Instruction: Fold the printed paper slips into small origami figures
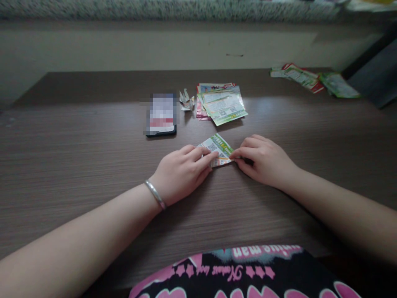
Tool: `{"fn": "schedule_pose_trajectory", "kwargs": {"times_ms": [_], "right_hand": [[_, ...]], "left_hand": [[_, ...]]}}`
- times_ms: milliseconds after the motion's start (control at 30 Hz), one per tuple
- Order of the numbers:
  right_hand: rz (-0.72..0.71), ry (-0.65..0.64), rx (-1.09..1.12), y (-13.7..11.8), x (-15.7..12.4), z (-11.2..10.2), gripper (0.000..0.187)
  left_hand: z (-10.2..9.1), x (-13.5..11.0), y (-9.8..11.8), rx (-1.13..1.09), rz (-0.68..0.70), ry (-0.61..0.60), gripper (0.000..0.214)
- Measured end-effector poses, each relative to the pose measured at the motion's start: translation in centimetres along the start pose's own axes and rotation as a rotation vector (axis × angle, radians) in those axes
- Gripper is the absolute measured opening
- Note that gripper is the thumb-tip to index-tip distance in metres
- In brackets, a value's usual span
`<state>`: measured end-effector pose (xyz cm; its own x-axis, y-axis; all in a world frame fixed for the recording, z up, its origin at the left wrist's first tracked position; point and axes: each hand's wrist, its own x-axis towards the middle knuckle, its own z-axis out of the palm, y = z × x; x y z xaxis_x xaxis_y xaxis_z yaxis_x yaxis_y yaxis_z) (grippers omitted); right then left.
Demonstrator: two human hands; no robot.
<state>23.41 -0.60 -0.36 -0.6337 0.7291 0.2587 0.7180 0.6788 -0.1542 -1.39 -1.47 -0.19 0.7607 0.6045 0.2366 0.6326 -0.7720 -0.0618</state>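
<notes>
A small printed paper flyer (223,150), green and white with code squares, lies folded on the table in front of me. Over its left part rests my left hand (186,167), fingers together, holding it against the table; a silver bangle circles that wrist. At the flyer's right corner, my right hand (263,159) pinches the paper between thumb and forefinger. Part of the flyer is hidden under the left fingers.
Beyond the hands lie a phone (161,114) with a blurred screen, a folded paper figure (186,100) and a stack of flyers (222,103). More flyers (305,78) lie at the back right of the brown table (93,145), which meets a wall (139,47).
</notes>
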Motion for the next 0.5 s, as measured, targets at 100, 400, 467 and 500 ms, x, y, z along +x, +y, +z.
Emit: {"fn": "schedule_pose_trajectory", "kwargs": {"times_ms": [100, 400, 467, 500], "right_hand": [[-0.025, -0.008, 0.004, 0.01, 0.12, 0.03, 0.021], [-0.070, -0.007, 0.046, -0.47, 0.34, 0.04, 0.017], [-0.097, -0.009, 0.058, -0.40, 0.26, 0.04, 0.017], [-0.117, -0.009, 0.068, -0.34, 0.20, 0.03, 0.017]], "left_hand": [[0.09, 0.13, 0.21, -0.020, -0.066, 0.046, 0.037], [-0.44, -0.12, 0.83, 0.013, -0.001, 0.006, 0.016], [-0.49, -0.08, 0.76, 0.006, 0.044, -0.016, 0.014], [-0.53, -0.05, 0.71, -0.002, 0.062, -0.028, 0.014]]}}
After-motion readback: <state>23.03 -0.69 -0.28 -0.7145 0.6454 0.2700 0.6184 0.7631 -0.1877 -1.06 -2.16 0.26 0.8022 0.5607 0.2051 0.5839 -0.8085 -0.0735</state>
